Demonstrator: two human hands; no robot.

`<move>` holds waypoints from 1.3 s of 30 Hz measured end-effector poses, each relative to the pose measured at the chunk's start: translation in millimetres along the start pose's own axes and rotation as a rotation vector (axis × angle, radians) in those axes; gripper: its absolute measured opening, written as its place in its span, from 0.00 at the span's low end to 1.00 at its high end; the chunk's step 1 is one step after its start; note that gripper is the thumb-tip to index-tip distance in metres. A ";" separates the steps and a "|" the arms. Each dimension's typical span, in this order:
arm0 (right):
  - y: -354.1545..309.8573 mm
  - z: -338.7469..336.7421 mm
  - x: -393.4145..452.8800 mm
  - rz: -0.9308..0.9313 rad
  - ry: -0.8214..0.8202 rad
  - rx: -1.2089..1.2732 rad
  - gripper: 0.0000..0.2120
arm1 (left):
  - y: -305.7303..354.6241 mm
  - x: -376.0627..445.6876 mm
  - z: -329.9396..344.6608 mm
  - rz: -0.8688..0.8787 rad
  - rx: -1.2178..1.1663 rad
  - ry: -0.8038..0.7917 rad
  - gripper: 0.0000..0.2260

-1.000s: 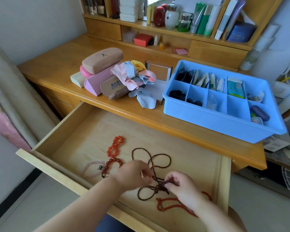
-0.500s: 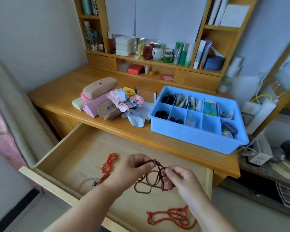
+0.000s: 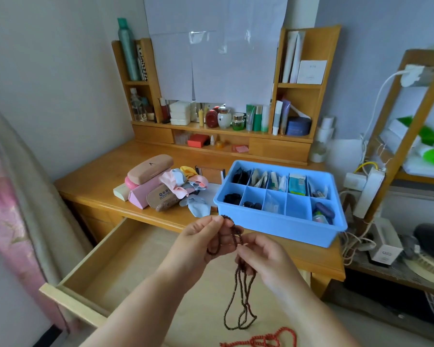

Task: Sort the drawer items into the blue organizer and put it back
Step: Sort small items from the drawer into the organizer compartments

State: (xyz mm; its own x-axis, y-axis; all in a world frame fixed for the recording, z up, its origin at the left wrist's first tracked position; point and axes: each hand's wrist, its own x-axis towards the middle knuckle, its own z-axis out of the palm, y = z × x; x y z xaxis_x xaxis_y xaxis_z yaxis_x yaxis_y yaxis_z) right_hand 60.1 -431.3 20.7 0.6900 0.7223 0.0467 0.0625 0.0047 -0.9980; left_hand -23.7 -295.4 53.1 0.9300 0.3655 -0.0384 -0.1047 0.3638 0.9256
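A long string of dark brown beads (image 3: 239,294) hangs in loops above the open wooden drawer (image 3: 125,259). My left hand (image 3: 201,242) pinches its top end near the desk edge. My right hand (image 3: 263,259) holds the strand just below and to the right. The blue organizer (image 3: 286,227) stands on the desk to the right, its compartments holding small packets, dark items and a purple case. A red bead string (image 3: 268,339) lies on the drawer floor at the bottom edge.
Glasses cases (image 3: 149,169), a pink box and a pile of pastel cloths (image 3: 186,184) sit on the desk left of the organizer. Shelves with bottles and jars (image 3: 223,118) line the back. A rack with cables and a power strip (image 3: 368,191) stands at the right.
Both hands have lifted the brown bead string out of the drawer, and it now hangs in the air. The view has tilted upward, hiding the orange-red bracelet at the drawer's left.
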 end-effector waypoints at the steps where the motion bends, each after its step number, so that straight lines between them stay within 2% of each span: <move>1: 0.1 -0.1 -0.1 -0.013 0.005 -0.054 0.05 | 0.5 -0.2 1.8 -0.006 -0.015 0.009 0.10; 3: -0.4 -0.6 -0.7 -0.004 0.047 -0.100 0.09 | -0.2 -1.0 5.1 -0.029 -0.113 0.017 0.10; 5: -2.1 -1.8 -1.9 0.034 0.073 -0.014 0.08 | -2.2 -2.0 6.7 -0.063 -0.220 0.007 0.10; 8: -0.5 -4.9 -3.7 0.048 0.099 0.064 0.08 | -7.4 -5.0 2.9 -0.115 -0.186 -0.030 0.24; 9: 0.5 -6.7 -4.7 0.045 0.118 0.044 0.08 | -7.7 -6.9 2.1 -0.129 -0.060 -0.032 0.28; 10: 2.4 -9.2 -5.2 0.050 0.140 0.023 0.08 | -7.4 -8.4 1.9 -0.129 0.198 -0.013 0.30; 11: 4.2 -12.2 -5.6 0.069 0.166 0.013 0.09 | -7.3 -8.9 1.2 -0.095 0.560 0.022 0.31; 13: 10.7 -18.6 -5.6 0.120 0.219 0.023 0.10 | -9.7 -8.7 -2.4 0.091 1.218 0.084 0.30; 14: 14.7 -21.3 -5.6 0.136 0.244 0.000 0.10 | -9.9 -8.8 -5.6 0.193 1.374 0.132 0.27; 15: 19.6 -24.0 -5.7 0.143 0.268 -0.050 0.10 | -9.6 -9.2 -9.3 0.276 1.412 0.192 0.22; 17: 28.4 -29.5 -6.6 0.151 0.307 -0.159 0.12 | -5.6 -5.2 -18.2 0.328 1.280 0.322 0.08; 18: 32.6 -32.1 -7.3 0.164 0.323 -0.170 0.13 | -1.7 0.0 -22.4 0.270 1.146 0.373 0.04; 22: 49.8 -41.2 -10.2 0.286 0.370 0.122 0.10 | 15.3 14.2 -46.4 -0.101 0.377 0.542 0.10; 24: 58.7 -44.0 -11.7 0.330 0.381 0.166 0.09 | 20.0 14.6 -60.0 -0.153 0.215 0.574 0.12; 27: 65.5 -41.9 -12.7 0.333 0.347 0.167 0.09 | 23.1 13.8 -73.4 -0.172 0.179 0.594 0.17; 29: 64.1 -39.1 -12.9 0.296 0.297 0.102 0.07 | 26.7 13.1 -78.0 -0.171 0.170 0.620 0.14; 32: 61.2 -40.1 -10.6 0.194 0.176 -0.349 0.05 | 39.9 14.7 -86.9 -0.115 0.124 0.631 0.11; 34: 59.8 -43.3 -9.5 0.163 0.193 -0.585 0.06 | 55.0 15.5 -95.4 -0.043 0.127 0.637 0.12; 36: 59.4 -48.6 -9.2 0.153 0.272 -0.591 0.06 | 70.0 15.2 -104.8 0.023 0.193 0.649 0.12; 39: 62.5 -54.9 -7.8 0.239 0.381 -0.308 0.09 | 79.1 14.5 -115.9 0.047 0.358 0.644 0.09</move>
State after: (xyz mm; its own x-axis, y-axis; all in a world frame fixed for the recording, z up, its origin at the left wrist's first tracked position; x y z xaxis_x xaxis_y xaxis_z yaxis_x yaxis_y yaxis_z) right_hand 98.2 -474.6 -39.8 0.9197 0.3766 -0.1107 0.0410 -0.3727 -0.9270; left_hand -59.3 -162.0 82.1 0.5250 0.8443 -0.1075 0.0847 0.0739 0.9937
